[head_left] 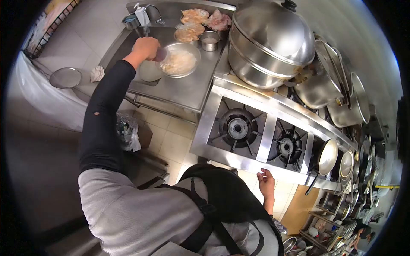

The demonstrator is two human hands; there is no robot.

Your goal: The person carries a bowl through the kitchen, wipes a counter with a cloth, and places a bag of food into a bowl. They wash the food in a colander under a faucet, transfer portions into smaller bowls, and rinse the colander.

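Observation:
My left hand (146, 48) reaches over the sink counter, closed, fingers curled. At its right side shows a small purplish-brown thing (160, 54), whose kind I cannot make out. Beside it stands a wide metal bowl (197, 64) with pale, whitish food (179, 62) in it. A round pale lid or plate (150, 71) lies just below my left hand. Behind the hand a faucet (159, 19) rises, with a white bottle (141, 15) near it. My right hand (266, 184) hangs in front of the stove's edge, loosely curled, with nothing visible in it.
Bowls of raw-looking meat (195, 16) and a small metal pot (209, 41) stand at the counter's back. A large lidded steamer (271, 42) sits behind the gas stove (252, 132). A frying pan (328, 158) lies on its right end. Another person (365, 234) is far right.

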